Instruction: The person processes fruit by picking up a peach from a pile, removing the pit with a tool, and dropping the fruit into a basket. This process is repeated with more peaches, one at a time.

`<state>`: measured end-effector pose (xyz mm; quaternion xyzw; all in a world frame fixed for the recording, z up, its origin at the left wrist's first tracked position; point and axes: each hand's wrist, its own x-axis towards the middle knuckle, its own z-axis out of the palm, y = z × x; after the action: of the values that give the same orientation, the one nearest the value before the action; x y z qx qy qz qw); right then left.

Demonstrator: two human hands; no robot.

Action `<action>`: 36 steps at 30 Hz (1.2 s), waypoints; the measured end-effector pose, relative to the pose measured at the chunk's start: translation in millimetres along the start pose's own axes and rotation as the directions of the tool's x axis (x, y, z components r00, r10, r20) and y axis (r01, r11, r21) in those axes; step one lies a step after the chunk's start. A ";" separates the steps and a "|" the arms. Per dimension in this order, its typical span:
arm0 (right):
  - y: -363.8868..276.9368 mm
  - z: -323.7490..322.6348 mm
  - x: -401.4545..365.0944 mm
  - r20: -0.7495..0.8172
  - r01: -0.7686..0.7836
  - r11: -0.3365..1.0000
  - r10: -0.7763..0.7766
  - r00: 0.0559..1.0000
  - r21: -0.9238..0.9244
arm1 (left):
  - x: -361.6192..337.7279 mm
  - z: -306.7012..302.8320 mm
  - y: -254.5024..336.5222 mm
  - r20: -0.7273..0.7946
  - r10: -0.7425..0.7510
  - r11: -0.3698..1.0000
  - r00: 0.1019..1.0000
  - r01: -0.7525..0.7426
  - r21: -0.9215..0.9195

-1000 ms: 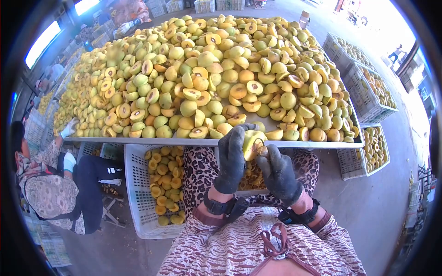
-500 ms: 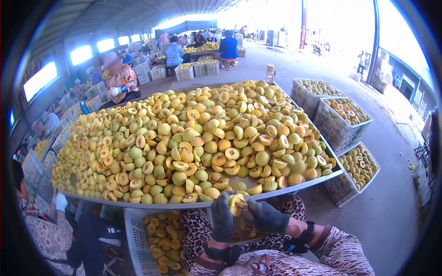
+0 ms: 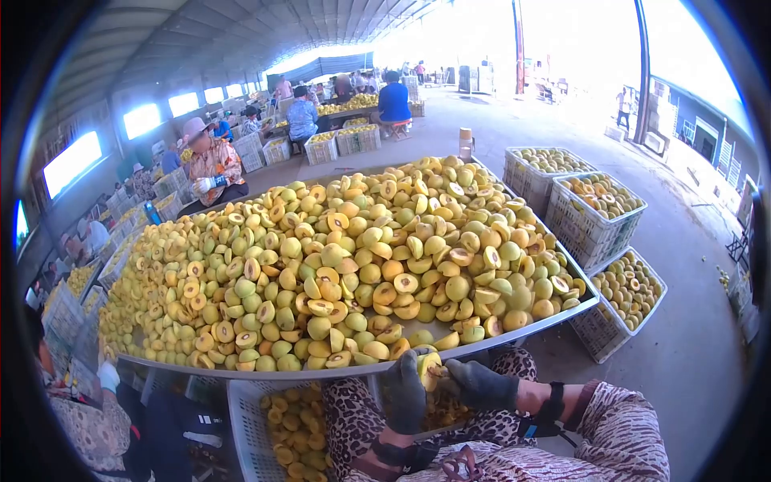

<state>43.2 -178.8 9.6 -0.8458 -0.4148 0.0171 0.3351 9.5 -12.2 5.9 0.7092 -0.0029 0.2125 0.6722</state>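
Note:
My left hand (image 3: pixel 404 399), in a dark glove, is closed around a halved yellow peach (image 3: pixel 429 371) just below the front edge of the table. The cut face is turned toward my right hand (image 3: pixel 484 386), also dark-gloved, whose fingers are pinched together at the fruit. Whatever those fingers hold is too small and covered to make out. Beyond both hands, a large heap of peach halves (image 3: pixel 345 265) covers the metal-rimmed table (image 3: pixel 530 328); several show brown pit areas. Below, between my legs, lie brownish scraps (image 3: pixel 443 411), partly hidden.
A white crate (image 3: pixel 241 418) with peach halves stands by my left leg. Full crates (image 3: pixel 590 233) line the table's right side. A bottle (image 3: pixel 466 145) stands at the far edge. One person (image 3: pixel 215 165) sits across at left; another person's gloved hand (image 3: pixel 108 376) is near left.
The view has shifted slightly, so the table's near edge and my hands appear a little lower and further right. Both hands stay together at the peach half, which has turned slightly.

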 end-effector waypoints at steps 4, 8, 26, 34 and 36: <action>-12.5 -3.9 2.9 -0.038 -0.014 0.988 0.020 0.999 0.155 | -0.1 -0.3 -11.9 -0.073 0.371 0.881 0.926 -0.326 0.342; -6.9 -1.2 6.0 -0.049 0.098 0.986 -0.092 0.995 0.137 | -8.9 3.2 21.5 -0.136 0.282 0.934 0.950 -0.240 0.263; -29.0 -17.1 3.4 -0.089 -0.007 0.979 0.026 0.996 0.205 | 17.1 -6.0 -32.1 0.064 0.085 0.984 0.994 -0.074 -0.159; -39.7 25.7 25.8 -0.347 0.131 0.986 -0.087 0.934 0.104 | 14.1 -4.1 16.6 -0.166 0.345 0.935 0.924 -0.354 -0.027; -51.1 20.8 29.5 -0.247 0.057 0.882 0.068 0.967 0.468 | 20.5 -9.0 23.9 -0.180 0.455 0.890 0.872 -0.440 0.121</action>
<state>20.9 -124.3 30.5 -0.7352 -0.3489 0.0090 0.5811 18.5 -0.2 34.9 0.6888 -0.0901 0.4336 0.5740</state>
